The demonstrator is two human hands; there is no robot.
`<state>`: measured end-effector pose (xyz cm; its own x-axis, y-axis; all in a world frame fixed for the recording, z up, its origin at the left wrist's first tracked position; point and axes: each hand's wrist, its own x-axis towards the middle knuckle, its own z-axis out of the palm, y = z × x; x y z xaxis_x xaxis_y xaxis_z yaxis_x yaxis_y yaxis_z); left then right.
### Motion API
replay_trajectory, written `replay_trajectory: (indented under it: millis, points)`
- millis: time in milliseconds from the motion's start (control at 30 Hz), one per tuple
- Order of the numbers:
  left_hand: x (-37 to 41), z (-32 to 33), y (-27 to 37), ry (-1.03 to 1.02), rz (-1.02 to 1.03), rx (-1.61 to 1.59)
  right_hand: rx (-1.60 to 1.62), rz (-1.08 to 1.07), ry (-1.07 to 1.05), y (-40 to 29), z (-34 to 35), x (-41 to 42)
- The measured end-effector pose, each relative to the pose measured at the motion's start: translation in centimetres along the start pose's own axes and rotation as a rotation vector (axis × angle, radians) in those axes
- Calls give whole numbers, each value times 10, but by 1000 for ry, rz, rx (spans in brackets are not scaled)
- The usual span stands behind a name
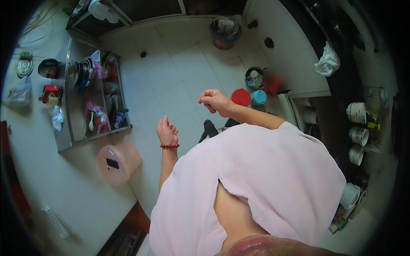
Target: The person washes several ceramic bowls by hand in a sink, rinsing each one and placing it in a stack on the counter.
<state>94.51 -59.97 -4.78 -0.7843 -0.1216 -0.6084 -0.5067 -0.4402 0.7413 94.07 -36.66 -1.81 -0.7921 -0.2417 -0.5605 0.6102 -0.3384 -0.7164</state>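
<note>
My left hand point(168, 131) hangs over the tiled floor with its fingers curled in and the thumb on top, holding nothing; a red bead bracelet point(169, 146) circles that wrist. My right hand point(213, 101) is farther forward, also over the floor, loosely curled, with no object seen in it. Just beyond the right wrist lie a round red lid or stool top point(241, 97) and a blue lidded container point(258, 98). A pink translucent plastic bin point(113, 164), with a dark phone-like slab point(112, 163) on its lid, stands to the left of my left hand.
A metal-edged rack point(69, 96) with pans, bags and utensils stands at the left. A trash bucket point(225, 33) with a liner sits against the far wall. On the right, stacked bowls point(356, 112) and a white cloth point(327, 60) line the dark counter. A pot point(254, 77) holds small items.
</note>
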Motion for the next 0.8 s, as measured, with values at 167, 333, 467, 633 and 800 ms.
replay_trajectory:
  millis: [167,333,467,633,800]
  points:
    - [74,65,43,-208,28,3,79,33,26,-39,-7,66]
    - [144,126,87,-265,31,115,149,77,70,-100,-23,151]
    - [203,135,125,-141,-5,161,204,32,40,-172,-27,225]
    - [267,179,178,-78,33,143,229,-51,66,-251,-44,304]
    - [338,223,214,-151,21,126,250,-76,91,-313,-55,368]
